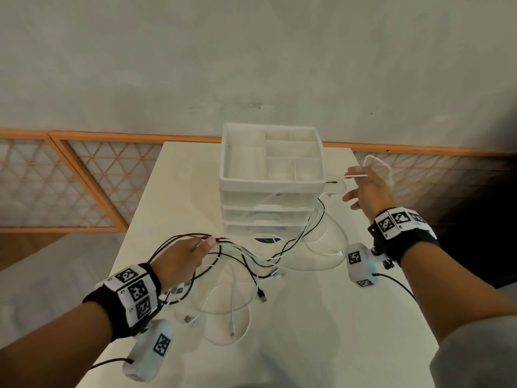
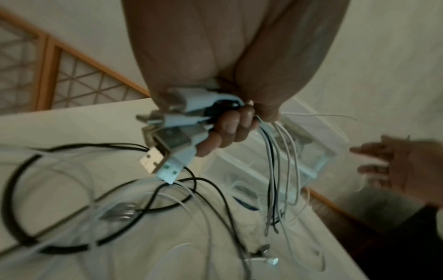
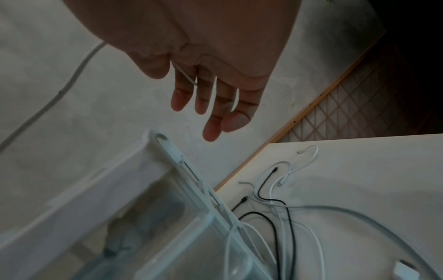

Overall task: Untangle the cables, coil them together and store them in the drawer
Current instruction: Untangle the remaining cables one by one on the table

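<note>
My left hand (image 1: 190, 256) grips a bundle of black and white cables (image 1: 243, 273) just behind their USB plugs (image 2: 167, 147); the rest trails in loops over the white table (image 1: 349, 345). The left hand's fingers (image 2: 227, 132) curl round the bundle. My right hand (image 1: 363, 191) hovers beside the right side of the white drawer unit (image 1: 271, 189), with fingers straight and spread. A thin white strand (image 1: 377, 161) loops over it and passes between two fingers (image 3: 189, 75). The unit's drawers look closed. More cable ends (image 3: 275, 189) lie on the table right of the unit.
An open organiser tray (image 1: 246, 152) with several compartments tops the drawer unit. Behind the table runs an orange-framed lattice railing (image 1: 84, 177) and a grey wall. The table's right edge (image 1: 419, 289) is close under my right forearm.
</note>
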{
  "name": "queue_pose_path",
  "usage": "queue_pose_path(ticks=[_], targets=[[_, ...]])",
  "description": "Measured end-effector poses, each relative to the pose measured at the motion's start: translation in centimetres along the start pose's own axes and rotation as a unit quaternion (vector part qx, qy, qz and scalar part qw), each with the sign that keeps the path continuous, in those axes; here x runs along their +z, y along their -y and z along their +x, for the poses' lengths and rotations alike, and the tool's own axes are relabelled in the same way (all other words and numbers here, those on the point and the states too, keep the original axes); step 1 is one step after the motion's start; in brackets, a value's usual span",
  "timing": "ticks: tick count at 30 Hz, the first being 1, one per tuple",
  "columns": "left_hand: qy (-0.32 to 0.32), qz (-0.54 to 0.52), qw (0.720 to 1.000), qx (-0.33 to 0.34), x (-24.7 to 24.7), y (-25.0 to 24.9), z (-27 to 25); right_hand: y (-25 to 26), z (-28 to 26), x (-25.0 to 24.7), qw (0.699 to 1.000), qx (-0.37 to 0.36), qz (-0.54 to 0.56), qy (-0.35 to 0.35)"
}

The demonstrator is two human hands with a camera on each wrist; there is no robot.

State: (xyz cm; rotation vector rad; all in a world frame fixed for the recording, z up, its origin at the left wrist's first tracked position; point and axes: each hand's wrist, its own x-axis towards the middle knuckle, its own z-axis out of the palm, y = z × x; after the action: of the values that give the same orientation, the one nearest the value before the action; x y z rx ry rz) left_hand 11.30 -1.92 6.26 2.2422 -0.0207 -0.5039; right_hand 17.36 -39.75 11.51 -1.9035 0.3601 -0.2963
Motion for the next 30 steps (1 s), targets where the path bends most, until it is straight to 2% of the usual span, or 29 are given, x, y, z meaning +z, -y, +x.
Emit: queue_pose_path(ticks=[4,6,8,9,11,13,15,17,18,20,21,23,24,26,28,29,30], targets=[[-0.032,-0.098,0.994,0.045,0.3,-1.6,0.5,-2.0,0.3,0.3,0.988,-0.003,-0.132,0.078],[-0.058,-0.108,0.990,0.076,0.3,-2.1,0.6,-2.9,-0.6,0.2,0.960,0.002,-0.256,0.118],[-0.094,-0.100,0.986,0.094,0.1,-2.6,0.6,-3.6,-1.9,0.2,0.915,0.025,-0.373,0.150],[-0.110,-0.088,0.985,0.098,0.0,-2.8,0.6,-3.5,-2.7,0.2,0.904,0.035,-0.399,0.148],[-0.123,-0.046,0.984,0.121,-0.2,-3.2,0.5,-2.2,-4.3,0.6,0.914,0.002,-0.384,0.132],[-0.088,-0.019,0.984,0.153,0.0,-3.9,0.2,0.3,-6.7,1.7,0.937,-0.079,-0.301,0.156],[-0.032,-0.008,0.981,0.189,0.7,-5.3,-0.4,3.0,-9.7,3.6,0.937,-0.125,-0.224,0.237],[0.015,0.005,0.972,0.234,1.3,-6.6,-1.0,3.6,-11.8,6.0,0.904,-0.148,-0.237,0.322],[0.033,0.006,0.967,0.254,1.5,-7.2,-1.3,3.0,-12.3,7.1,0.891,-0.152,-0.265,0.336],[0.047,-0.006,0.964,0.261,1.4,-7.6,-2.0,1.2,-11.8,7.8,0.865,-0.105,-0.337,0.357],[0.044,-0.010,0.967,0.251,1.2,-7.5,-2.3,0.2,-11.2,7.3,0.842,-0.064,-0.385,0.372],[0.051,-0.007,0.976,0.212,0.6,-6.8,-3.1,-1.4,-9.2,5.7,0.807,-0.009,-0.472,0.354],[0.067,-0.004,0.981,0.181,0.4,-6.2,-3.4,-2.0,-8.2,4.7,0.807,-0.002,-0.498,0.319],[0.110,0.030,0.983,0.143,0.5,-4.5,-3.8,-3.1,-6.5,3.2,0.850,-0.020,-0.485,0.204],[0.146,0.119,0.971,0.151,0.9,-3.1,-4.0,-3.7,-6.2,3.2,0.916,-0.080,-0.383,0.090],[0.150,0.157,0.964,0.154,1.1,-2.7,-3.9,-4.0,-6.4,3.5,0.938,-0.118,-0.323,0.044],[0.144,0.184,0.960,0.153,1.4,-2.3,-3.7,-4.4,-6.8,4.0,0.944,-0.146,-0.294,0.025]])
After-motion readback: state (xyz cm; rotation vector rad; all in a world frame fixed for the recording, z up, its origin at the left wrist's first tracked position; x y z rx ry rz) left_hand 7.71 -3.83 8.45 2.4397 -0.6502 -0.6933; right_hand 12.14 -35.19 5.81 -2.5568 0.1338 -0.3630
